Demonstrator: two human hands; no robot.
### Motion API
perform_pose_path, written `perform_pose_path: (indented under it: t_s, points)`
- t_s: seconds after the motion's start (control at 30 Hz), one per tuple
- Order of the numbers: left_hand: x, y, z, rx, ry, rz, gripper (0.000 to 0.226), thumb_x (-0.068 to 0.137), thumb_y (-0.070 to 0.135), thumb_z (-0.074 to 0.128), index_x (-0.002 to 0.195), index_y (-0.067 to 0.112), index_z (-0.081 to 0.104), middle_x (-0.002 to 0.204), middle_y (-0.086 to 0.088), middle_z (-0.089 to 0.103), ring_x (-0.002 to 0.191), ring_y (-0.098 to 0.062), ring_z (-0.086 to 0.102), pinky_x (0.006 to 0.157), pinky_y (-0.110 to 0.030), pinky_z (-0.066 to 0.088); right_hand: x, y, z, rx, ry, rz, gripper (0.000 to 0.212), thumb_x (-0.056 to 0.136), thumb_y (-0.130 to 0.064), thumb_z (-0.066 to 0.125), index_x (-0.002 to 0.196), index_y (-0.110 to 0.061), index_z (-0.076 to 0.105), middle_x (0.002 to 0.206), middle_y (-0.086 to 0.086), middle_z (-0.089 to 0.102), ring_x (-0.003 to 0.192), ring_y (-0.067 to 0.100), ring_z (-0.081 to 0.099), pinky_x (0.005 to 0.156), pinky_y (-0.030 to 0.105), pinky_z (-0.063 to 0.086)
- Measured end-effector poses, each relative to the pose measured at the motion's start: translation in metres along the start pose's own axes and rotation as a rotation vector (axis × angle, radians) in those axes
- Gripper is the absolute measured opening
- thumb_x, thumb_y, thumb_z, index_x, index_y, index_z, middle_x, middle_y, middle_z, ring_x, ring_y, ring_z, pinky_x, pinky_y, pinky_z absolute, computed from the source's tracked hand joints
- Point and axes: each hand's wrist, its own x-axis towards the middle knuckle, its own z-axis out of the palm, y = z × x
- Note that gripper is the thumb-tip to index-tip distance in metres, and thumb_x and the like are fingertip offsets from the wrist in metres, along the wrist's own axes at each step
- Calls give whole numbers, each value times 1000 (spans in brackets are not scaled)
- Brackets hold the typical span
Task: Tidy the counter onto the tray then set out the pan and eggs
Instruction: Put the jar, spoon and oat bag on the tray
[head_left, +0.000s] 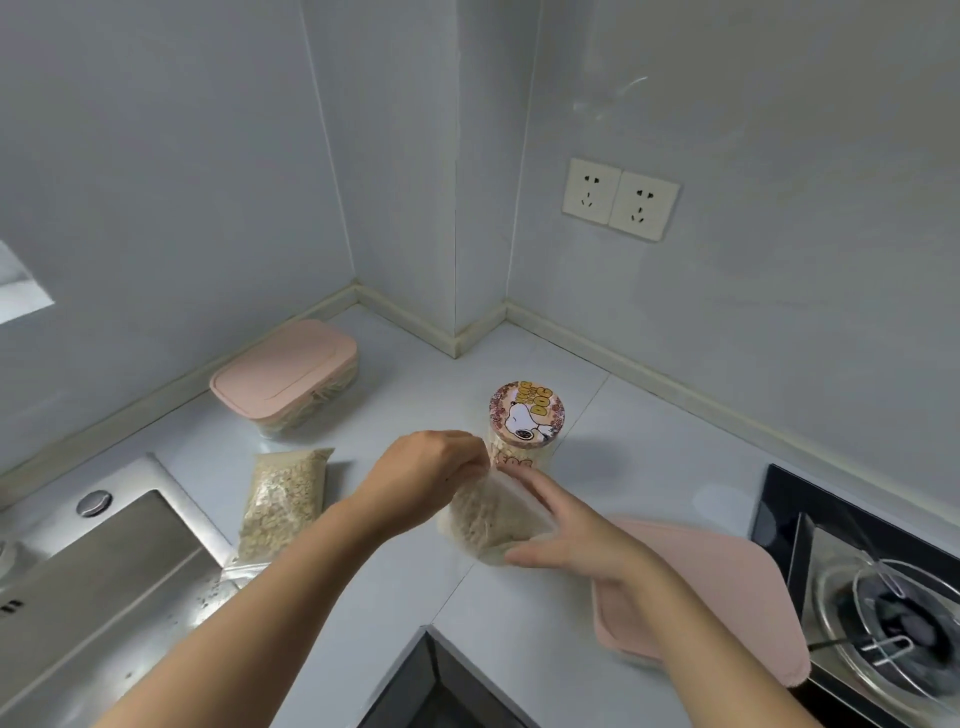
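Observation:
A clear bag of grain (480, 519) stands on the white counter in front of a jar with a cartoon-dog lid (526, 414). My left hand (423, 478) pinches the bag's top edge. My right hand (566, 540) rests against the bag's right side, fingers spread over the plastic. A second bag of grain (280, 499) lies flat to the left, beside the sink. The pink tray (727, 587) lies on the counter to the right, partly under my right forearm. A pink-lidded box (284, 375) sits near the back left wall. No pan or eggs are in view.
A steel sink (98, 582) fills the lower left. A gas burner (893, 623) on a black hob sits at the right edge, next to the tray. Two wall sockets (621, 198) are above the counter. The counter edge cuts in at the bottom centre.

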Motion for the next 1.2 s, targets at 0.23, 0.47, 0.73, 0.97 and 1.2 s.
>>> perform_pose_path:
  t_s: [0.23,0.47,0.73,0.97,1.2]
  points:
    - [-37,-31,-5,28,60,-191,18,89,26,47,81,22,63,80,11,65,70,-14,57,60,-30,44,29,-19,43,-360,431,-155,13,87,-14,67,93,-20,77,86,-18,71,84,-3,63,78,21,49]
    - [-64,-57,2,142,111,-288,16,89,26,59,78,24,70,78,10,70,69,-13,63,58,-28,46,51,-26,74,-712,385,-176,15,92,-22,60,92,-20,75,95,-11,72,94,10,59,75,25,42]
    - [-78,-76,9,139,122,-241,17,88,31,57,80,25,71,78,10,70,72,-12,65,56,-28,49,61,-21,85,-759,390,-185,14,90,-17,58,85,-18,71,89,-8,70,92,17,58,78,30,43]
    - [-120,-111,14,-40,218,-426,32,81,43,71,105,22,68,103,11,66,92,-9,61,76,-27,50,69,-18,90,-756,292,-118,12,92,-24,59,97,-20,69,103,-9,68,100,15,57,85,30,43]
    - [-205,-159,27,210,17,-455,45,56,38,89,91,24,64,97,7,57,83,-18,58,67,-27,46,78,-23,88,-745,295,-97,14,92,-21,57,96,-20,70,100,-9,68,98,13,58,84,30,45]
